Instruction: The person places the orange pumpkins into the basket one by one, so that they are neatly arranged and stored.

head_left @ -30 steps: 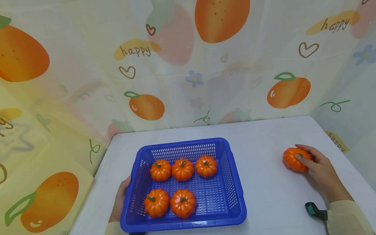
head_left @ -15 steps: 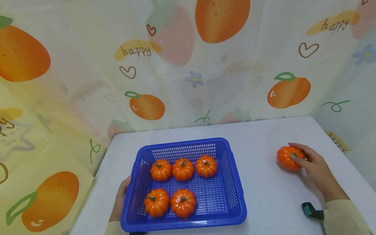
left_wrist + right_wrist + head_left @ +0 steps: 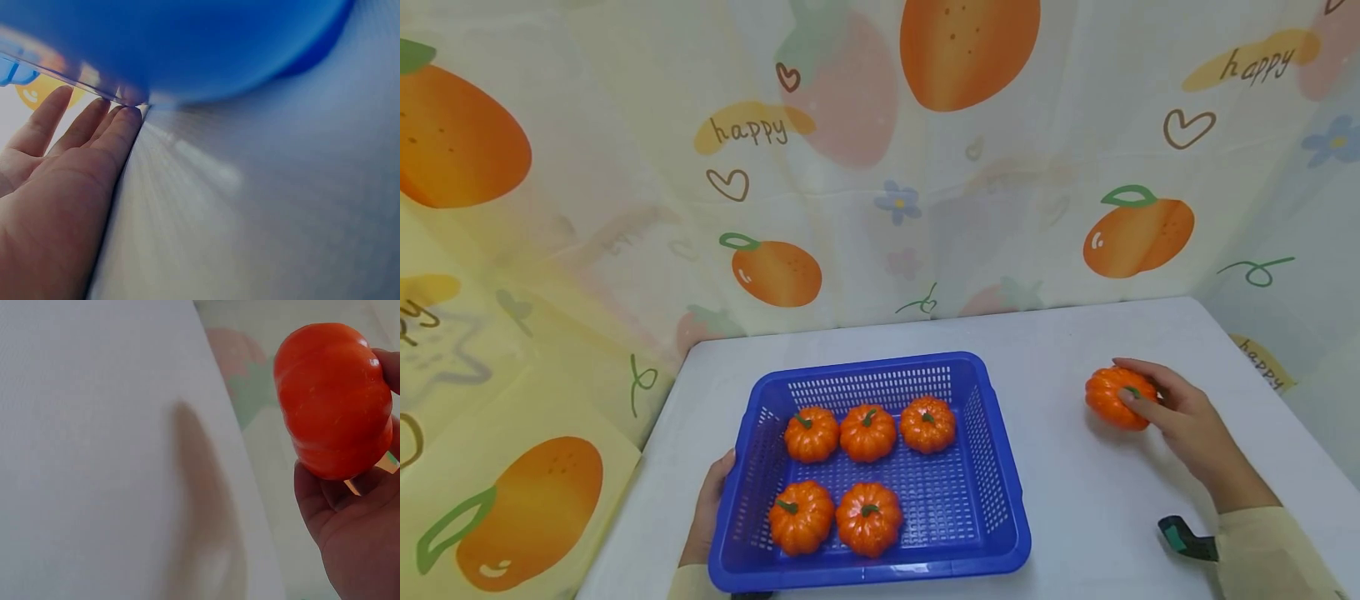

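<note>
My right hand (image 3: 1191, 433) grips a small orange pumpkin (image 3: 1107, 400) with a green stem, thumb on top and fingers round its far side. In the right wrist view the pumpkin (image 3: 334, 403) hangs clear of the white table, above a shadow. A blue plastic basket (image 3: 872, 574) with slotted walls stands left of it and holds several similar pumpkins (image 3: 868, 518) in two rows. On the basket's left side rests my left hand (image 3: 703, 510). The left wrist view has its fingers (image 3: 119, 134) extended, tips touching the blue wall, palm low by the table.
The white table (image 3: 1060, 517) reaches back to a curtain (image 3: 850, 208) printed with fruit and "happy". A dark wrist device (image 3: 1186, 537) sticks out beside the right sleeve. Bare basket floor (image 3: 936, 517) shows at its front right.
My right hand has carried the pumpkin leftward over the table, toward the basket, and slightly up. The left hand, the basket and the pumpkins in it have stayed put.
</note>
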The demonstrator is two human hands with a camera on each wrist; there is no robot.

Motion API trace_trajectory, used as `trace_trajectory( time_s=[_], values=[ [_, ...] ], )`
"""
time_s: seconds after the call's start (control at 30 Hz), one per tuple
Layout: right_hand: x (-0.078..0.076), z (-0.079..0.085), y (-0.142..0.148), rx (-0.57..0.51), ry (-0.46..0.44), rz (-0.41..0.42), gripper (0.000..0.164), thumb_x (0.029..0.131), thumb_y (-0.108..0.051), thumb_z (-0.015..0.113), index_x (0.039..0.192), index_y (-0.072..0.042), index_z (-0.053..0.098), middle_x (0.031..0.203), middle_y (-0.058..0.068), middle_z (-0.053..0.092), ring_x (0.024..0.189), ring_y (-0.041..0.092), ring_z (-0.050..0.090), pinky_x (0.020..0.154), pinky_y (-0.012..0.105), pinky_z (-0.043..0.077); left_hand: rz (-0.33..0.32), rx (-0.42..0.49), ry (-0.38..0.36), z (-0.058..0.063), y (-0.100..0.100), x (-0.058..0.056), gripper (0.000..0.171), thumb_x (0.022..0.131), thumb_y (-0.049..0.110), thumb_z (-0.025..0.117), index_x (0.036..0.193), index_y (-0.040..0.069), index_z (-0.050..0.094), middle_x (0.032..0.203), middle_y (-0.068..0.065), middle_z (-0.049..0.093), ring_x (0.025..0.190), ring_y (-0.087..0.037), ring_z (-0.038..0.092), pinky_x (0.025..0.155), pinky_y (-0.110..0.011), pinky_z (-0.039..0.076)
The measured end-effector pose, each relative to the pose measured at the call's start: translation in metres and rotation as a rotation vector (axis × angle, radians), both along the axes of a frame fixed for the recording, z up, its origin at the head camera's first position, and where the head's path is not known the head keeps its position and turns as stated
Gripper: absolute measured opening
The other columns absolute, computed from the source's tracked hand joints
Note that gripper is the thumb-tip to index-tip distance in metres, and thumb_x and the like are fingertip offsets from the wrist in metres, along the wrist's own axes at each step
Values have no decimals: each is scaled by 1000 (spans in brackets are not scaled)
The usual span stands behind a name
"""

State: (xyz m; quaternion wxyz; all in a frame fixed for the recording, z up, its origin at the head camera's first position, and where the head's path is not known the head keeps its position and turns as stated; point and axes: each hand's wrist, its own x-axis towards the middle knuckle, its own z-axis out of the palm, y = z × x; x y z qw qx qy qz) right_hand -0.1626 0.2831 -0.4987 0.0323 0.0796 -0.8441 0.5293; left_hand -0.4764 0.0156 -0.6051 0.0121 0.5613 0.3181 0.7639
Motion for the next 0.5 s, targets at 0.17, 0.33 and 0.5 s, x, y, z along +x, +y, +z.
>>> trace_trajectory(
  time_s=[0.17,0.33,0.5],
  values=[
    [1,7,-6,-18,44,39,48,113,-22,64,159,-10,54,149,-5,54,128,1,46,93,9,46,45,-20,32,-4,0,0,41,91,-18,34,127,-25,51,115,-49,53,108,-51,65,98,-70,52],
    [3,15,-14,-41,88,74,46,113,-16,64,157,-9,56,145,-11,56,128,3,50,93,12,49,55,-37,20,-5,-1,0,45,89,-22,31,130,-25,50,117,-48,54,110,-46,65,100,-66,53],
    [5,22,-24,-73,124,109,45,111,-7,64,156,-8,56,145,-9,57,127,5,53,92,15,52,92,-43,63,-6,-1,0,41,87,-23,32,125,-30,46,113,-50,52,108,-48,65,100,-64,53]
  ],
)
